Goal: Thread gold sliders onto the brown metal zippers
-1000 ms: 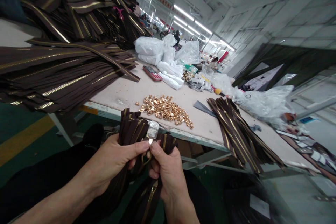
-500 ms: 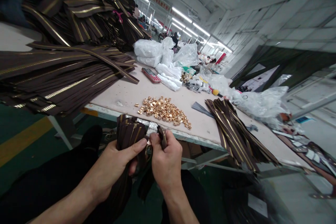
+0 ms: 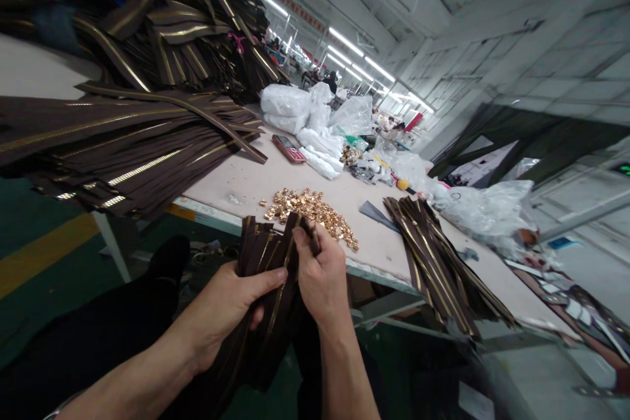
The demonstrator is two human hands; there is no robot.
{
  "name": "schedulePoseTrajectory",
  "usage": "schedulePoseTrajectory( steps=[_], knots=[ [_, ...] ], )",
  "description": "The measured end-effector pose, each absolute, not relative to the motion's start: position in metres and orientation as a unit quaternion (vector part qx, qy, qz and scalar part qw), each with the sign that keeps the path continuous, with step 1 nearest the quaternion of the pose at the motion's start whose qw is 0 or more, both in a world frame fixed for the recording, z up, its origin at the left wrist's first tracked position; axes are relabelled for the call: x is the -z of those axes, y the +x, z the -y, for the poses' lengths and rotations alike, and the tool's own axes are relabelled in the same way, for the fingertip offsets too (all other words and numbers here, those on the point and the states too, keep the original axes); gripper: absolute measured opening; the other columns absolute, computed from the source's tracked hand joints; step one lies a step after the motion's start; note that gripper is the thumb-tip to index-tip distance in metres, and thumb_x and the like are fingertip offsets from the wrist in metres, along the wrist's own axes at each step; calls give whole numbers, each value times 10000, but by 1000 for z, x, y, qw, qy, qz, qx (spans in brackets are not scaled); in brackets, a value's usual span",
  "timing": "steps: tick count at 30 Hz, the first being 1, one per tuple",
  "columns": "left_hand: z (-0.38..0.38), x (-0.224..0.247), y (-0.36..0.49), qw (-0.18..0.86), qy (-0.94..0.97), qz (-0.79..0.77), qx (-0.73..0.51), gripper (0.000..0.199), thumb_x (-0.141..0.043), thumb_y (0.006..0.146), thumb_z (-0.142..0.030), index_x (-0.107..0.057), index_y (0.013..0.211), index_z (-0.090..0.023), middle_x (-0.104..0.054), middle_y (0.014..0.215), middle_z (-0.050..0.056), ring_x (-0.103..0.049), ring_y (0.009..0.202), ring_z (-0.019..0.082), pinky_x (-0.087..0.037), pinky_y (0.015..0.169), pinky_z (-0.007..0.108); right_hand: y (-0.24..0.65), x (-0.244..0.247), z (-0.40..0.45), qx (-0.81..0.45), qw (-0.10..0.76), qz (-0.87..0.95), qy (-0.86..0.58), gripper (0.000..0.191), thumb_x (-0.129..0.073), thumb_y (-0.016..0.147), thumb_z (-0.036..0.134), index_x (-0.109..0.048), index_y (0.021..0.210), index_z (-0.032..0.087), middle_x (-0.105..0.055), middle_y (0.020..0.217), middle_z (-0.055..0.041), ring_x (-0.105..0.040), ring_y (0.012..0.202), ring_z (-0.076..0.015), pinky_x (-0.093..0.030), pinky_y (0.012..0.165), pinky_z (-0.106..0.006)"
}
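My left hand [image 3: 231, 305] grips a bundle of dark brown zippers with gold teeth [image 3: 266, 275], which hangs down over my lap. My right hand [image 3: 322, 272] pinches the top end of a zipper at the bundle's upper edge, and its fingers hide that end. Both hands are close together just in front of the table edge. Right behind the bundle lies a heap of gold zipper sliders [image 3: 310, 213] on the pale table top [image 3: 231, 174]. The bundle overlaps the heap's near side in this view.
A large stack of brown zippers [image 3: 123, 138] looms at the left, and a smaller one [image 3: 438, 262] lies on the table at the right. Farther back are white wrapped packs [image 3: 285, 102], plastic bags [image 3: 480, 207] and a red phone [image 3: 289, 148]. People work far down the aisle.
Both hands have risen and drawn closer together. The bundle now stands in front of the sliders, and the silvery piece seen earlier between my hands is no longer visible.
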State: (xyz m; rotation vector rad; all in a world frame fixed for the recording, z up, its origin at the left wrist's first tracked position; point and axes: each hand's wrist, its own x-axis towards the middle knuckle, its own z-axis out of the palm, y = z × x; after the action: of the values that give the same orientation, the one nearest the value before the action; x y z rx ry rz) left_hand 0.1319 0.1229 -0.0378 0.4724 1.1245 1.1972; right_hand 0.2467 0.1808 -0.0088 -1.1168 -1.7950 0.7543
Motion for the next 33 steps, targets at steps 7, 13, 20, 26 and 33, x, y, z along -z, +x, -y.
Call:
schedulePoseTrajectory(
  steps=[7,13,20,26,33],
  knots=[
    [-102,62,137,651,275,-500,-500,429,-789,682,-571,-700,677,-151,-478,387,-46,-370,396,83,-251,447,209,275,21,-160,-500,465,578,-447,394,-583,940,527,-659,807,164,-664,756,-30,-629,718,-167,-521,666,-275],
    [-104,66,128,662,251,-474,-523,393,-816,676,-539,-687,744,-175,-566,561,-40,-367,426,67,-271,453,209,294,21,-184,-430,519,521,-524,392,-775,754,547,-636,775,181,-413,492,105,-327,400,-72,-328,409,-204],
    [-106,62,130,654,268,-492,-508,401,-776,658,-552,-631,599,-183,-463,464,-48,-366,456,101,-285,452,220,270,7,-199,-35,313,751,-581,184,-645,913,323,-743,864,176,-729,858,-84,-664,834,-251,-442,742,-328],
    [-104,55,129,647,275,-505,-501,384,-759,641,-548,-625,605,-190,-469,474,-47,-365,465,108,-285,462,235,247,-1,-201,57,206,749,-628,30,-673,888,194,-688,899,170,-733,872,-97,-677,795,-263,-391,638,-308],
    [-102,54,128,696,225,-458,-506,410,-803,612,-563,-636,603,-189,-472,459,-41,-389,489,124,-294,495,250,265,17,-189,-30,387,765,-514,50,-665,871,206,-671,853,160,-702,756,-36,-663,684,-193,-462,633,-275]
  ],
)
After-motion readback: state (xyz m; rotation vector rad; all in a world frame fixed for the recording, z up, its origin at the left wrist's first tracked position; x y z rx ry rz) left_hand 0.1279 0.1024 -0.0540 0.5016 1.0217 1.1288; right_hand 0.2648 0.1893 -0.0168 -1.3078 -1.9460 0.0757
